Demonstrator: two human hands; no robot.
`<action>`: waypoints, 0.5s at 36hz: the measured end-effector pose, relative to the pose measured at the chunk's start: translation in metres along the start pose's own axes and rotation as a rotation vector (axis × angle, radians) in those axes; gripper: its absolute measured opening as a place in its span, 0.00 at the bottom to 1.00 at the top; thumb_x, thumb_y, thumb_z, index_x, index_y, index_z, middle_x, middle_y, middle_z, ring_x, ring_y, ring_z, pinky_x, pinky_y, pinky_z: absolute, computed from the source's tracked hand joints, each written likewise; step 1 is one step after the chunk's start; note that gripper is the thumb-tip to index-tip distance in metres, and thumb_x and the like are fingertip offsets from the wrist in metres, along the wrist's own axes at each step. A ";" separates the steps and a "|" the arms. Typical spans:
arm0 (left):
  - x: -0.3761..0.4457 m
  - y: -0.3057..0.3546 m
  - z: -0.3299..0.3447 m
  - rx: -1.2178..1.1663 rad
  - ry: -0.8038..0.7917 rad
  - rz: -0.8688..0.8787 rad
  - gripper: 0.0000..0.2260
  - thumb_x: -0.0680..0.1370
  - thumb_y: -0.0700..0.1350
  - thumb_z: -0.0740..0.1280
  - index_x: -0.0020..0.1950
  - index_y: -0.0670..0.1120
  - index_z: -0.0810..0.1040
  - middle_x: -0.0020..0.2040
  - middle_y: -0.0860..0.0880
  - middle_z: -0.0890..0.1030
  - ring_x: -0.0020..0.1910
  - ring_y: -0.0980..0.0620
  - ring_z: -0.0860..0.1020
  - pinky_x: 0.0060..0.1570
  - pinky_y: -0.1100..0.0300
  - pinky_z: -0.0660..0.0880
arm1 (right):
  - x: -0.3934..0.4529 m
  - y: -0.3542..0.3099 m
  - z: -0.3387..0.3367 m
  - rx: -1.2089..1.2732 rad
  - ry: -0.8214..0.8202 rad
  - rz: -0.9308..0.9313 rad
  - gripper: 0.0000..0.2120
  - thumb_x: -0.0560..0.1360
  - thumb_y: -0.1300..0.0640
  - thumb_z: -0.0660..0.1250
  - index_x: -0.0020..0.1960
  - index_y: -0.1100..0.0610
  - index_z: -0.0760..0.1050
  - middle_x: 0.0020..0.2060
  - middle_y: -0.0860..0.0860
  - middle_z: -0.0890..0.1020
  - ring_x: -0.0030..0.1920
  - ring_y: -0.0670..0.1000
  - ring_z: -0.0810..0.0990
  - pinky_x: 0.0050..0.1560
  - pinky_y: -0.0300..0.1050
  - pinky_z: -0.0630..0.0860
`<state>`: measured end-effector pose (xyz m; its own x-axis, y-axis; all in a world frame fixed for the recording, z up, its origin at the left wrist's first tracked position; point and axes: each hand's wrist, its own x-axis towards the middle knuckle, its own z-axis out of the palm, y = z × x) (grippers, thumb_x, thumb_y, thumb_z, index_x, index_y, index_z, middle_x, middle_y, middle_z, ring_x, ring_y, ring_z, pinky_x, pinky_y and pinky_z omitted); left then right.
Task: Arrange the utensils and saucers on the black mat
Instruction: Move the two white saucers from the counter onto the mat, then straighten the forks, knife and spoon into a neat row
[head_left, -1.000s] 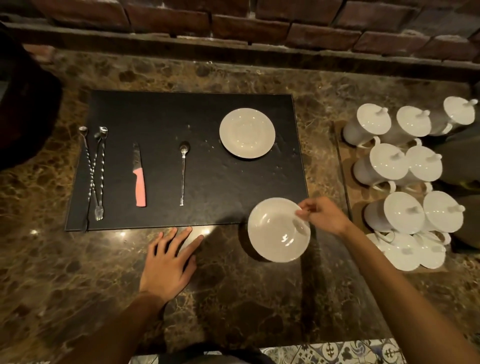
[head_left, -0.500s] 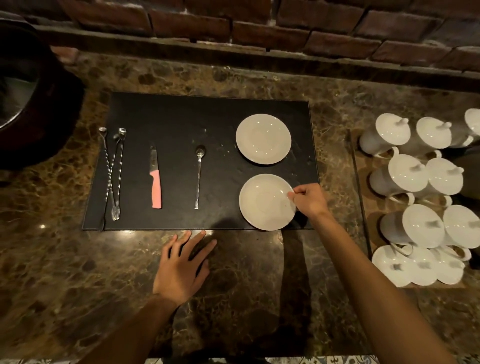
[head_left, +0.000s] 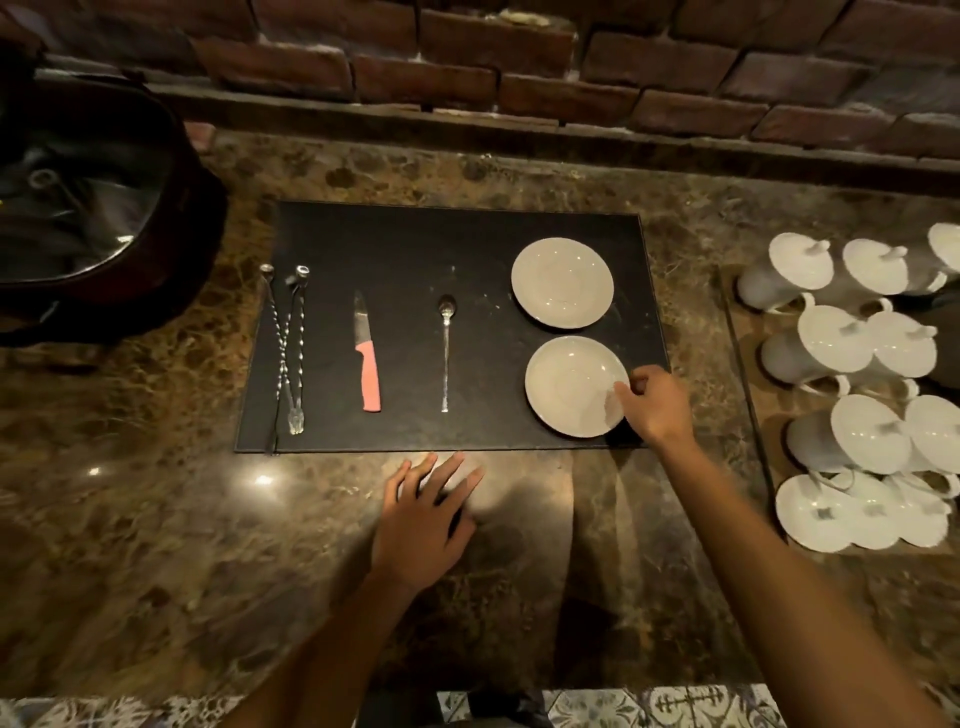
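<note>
A black mat (head_left: 405, 249) lies on the marble counter. On it, from left to right, are two twisted bar spoons (head_left: 287, 348), a knife with a pink handle (head_left: 367, 358) and a small spoon (head_left: 445, 353). Two white saucers sit at the mat's right end, a far saucer (head_left: 562, 283) and a near saucer (head_left: 571, 387). My right hand (head_left: 655, 405) pinches the right rim of the near saucer, which rests flat on the mat. My left hand (head_left: 423, 525) lies flat on the counter just in front of the mat, fingers spread, holding nothing.
Several white lidded pots (head_left: 857, 384) stand on a brown tray (head_left: 748, 395) to the right. A dark bag (head_left: 104, 218) with metal items inside sits at the far left. A brick wall (head_left: 519, 67) runs along the back of the counter.
My right hand carried the near saucer from the counter in front of the mat onto the mat's right end, below the far saucer. My left hand stayed flat on the counter.
</note>
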<state>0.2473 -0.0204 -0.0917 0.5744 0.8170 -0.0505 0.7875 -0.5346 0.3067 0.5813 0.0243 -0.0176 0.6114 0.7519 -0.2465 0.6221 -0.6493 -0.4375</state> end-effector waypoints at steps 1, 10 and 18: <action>-0.001 0.000 -0.004 -0.033 -0.011 -0.003 0.20 0.79 0.55 0.61 0.71 0.59 0.75 0.73 0.53 0.75 0.71 0.45 0.73 0.72 0.43 0.68 | -0.006 -0.003 -0.003 0.006 0.050 -0.032 0.11 0.75 0.56 0.67 0.47 0.66 0.78 0.41 0.62 0.82 0.43 0.61 0.79 0.45 0.54 0.78; -0.038 -0.080 -0.054 -0.161 0.129 -0.133 0.19 0.82 0.51 0.57 0.72 0.55 0.74 0.71 0.51 0.75 0.69 0.48 0.72 0.69 0.47 0.68 | -0.076 -0.070 0.006 0.208 -0.015 -0.084 0.10 0.77 0.55 0.67 0.54 0.56 0.82 0.52 0.52 0.84 0.49 0.48 0.79 0.53 0.42 0.73; -0.033 -0.222 -0.110 -0.066 0.238 -0.411 0.22 0.81 0.52 0.55 0.73 0.53 0.74 0.73 0.48 0.75 0.70 0.47 0.70 0.68 0.50 0.63 | -0.129 -0.160 0.079 0.374 -0.213 -0.130 0.07 0.77 0.59 0.69 0.54 0.56 0.82 0.50 0.52 0.84 0.51 0.50 0.82 0.53 0.40 0.75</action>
<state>0.0291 0.0947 -0.0539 0.1454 0.9887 0.0365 0.9183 -0.1486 0.3670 0.3644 0.0396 0.0162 0.4015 0.8565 -0.3244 0.4431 -0.4917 -0.7496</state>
